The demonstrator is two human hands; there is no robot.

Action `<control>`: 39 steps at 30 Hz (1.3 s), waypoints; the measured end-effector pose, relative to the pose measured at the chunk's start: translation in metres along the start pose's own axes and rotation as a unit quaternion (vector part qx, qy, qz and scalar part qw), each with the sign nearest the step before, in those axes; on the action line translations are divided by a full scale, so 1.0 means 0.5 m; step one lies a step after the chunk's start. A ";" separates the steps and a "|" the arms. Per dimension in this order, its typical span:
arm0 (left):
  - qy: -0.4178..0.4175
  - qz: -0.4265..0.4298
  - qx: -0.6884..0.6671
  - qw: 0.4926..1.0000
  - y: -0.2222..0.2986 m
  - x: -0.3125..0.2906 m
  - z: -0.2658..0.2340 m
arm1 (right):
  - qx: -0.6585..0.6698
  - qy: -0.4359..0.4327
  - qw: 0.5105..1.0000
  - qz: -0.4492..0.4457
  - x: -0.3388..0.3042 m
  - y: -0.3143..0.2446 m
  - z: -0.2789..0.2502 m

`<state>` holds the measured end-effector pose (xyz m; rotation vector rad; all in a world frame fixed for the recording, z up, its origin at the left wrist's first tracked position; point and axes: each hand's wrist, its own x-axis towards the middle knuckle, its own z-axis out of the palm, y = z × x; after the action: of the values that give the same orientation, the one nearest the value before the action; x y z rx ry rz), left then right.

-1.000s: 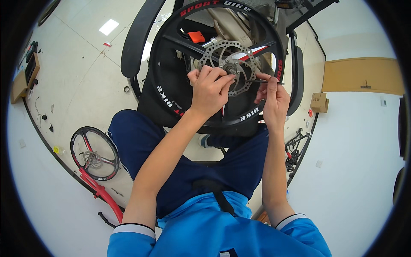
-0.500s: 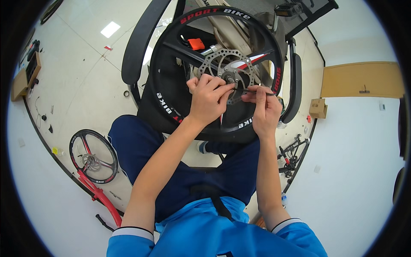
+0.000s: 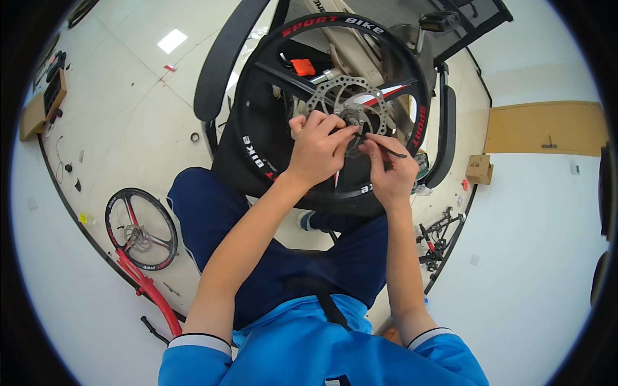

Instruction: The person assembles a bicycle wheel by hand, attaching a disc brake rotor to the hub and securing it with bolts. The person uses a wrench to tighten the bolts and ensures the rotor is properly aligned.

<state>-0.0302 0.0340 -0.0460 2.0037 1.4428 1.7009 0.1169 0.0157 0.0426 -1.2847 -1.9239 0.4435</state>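
A black three-spoke bicycle wheel [image 3: 240, 109] lies across a black chair seat in front of me, with a silver perforated brake disc [image 3: 347, 82] around its hub [image 3: 350, 117]. Bent fingers of my left hand [image 3: 315, 151] come together just below the hub; whatever they pinch there is too small to make out. Between thumb and fingers, my right hand [image 3: 394, 174] grips a thin dark rod, apparently a hex key [image 3: 394, 152]. One end of it reaches toward my left fingertips at the disc's lower edge, and the other sticks out to the right.
Chair armrests [image 3: 222, 58] flank the wheel. Behind and under it are a pale bike frame [image 3: 360, 61], an orange piece [image 3: 302, 67] and a pedal [image 3: 439, 22]. Another wheel [image 3: 168, 222] and a red frame [image 3: 156, 294] lie at left; a cardboard box [image 3: 479, 169] stands right.
My right hand has shifted inward toward the left hand, and the dark rod has tilted, its outer end now lower. The left hand keeps its pinch near the hub. The whole view has shifted slightly.
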 end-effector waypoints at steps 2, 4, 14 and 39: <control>0.011 -0.001 -0.023 1.000 -0.001 0.000 0.005 | 0.006 0.015 1.000 0.010 -0.002 0.009 -0.001; 0.039 -0.002 -0.040 0.998 -0.002 -0.002 0.009 | 0.004 0.023 1.000 0.013 -0.007 0.010 0.003; 0.059 0.019 -0.033 0.998 -0.012 -0.001 0.015 | 0.006 0.091 0.996 -0.005 -0.021 0.022 0.030; 0.061 -0.006 -0.015 0.998 -0.009 0.002 0.024 | -0.027 0.081 0.994 -0.065 -0.013 0.005 0.053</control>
<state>-0.0229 0.0425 -0.0525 1.9028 1.4518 1.8572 0.0997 0.0143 0.0212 -1.1823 -1.8793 0.2153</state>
